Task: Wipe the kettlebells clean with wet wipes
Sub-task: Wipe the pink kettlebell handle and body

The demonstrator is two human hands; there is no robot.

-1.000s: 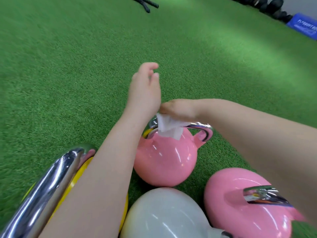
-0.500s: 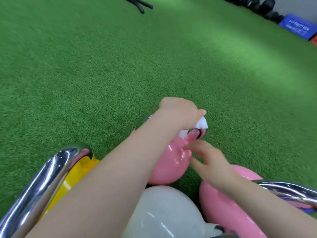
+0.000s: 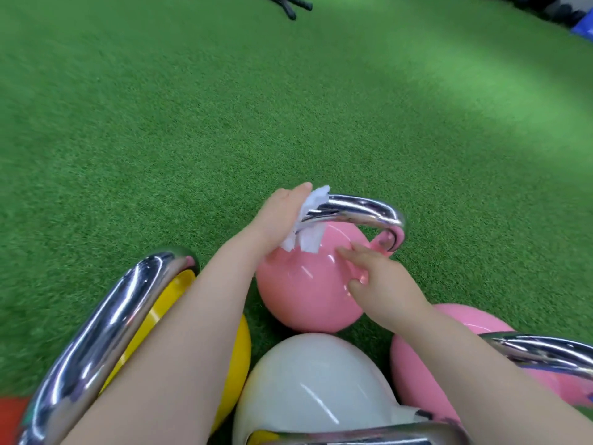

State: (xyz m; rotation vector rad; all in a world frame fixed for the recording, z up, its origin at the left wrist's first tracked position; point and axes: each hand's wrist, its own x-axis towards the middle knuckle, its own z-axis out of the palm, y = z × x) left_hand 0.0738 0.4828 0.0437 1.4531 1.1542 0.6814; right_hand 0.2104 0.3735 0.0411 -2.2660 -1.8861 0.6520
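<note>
A pink kettlebell (image 3: 305, 293) with a chrome handle (image 3: 362, 211) stands on the green turf in the middle. My left hand (image 3: 280, 216) grips the left end of that handle through a white wet wipe (image 3: 309, 226), which hangs down over the pink body. My right hand (image 3: 375, 274) rests on the kettlebell's right side with straight fingers, below the handle. Closer to me stand a yellow kettlebell (image 3: 231, 354), a white one (image 3: 317, 383) and a second pink one (image 3: 426, 358), all with chrome handles.
Green turf (image 3: 224, 123) spreads out ahead. A black rope-like thing (image 3: 288, 6) lies far at the top. Dark gear and a blue item (image 3: 580, 25) sit at the far top right. A red patch (image 3: 9, 415) shows at bottom left.
My left hand with the wipe has slid from the handle's right end to its left end. My right hand has moved up against the pink body.
</note>
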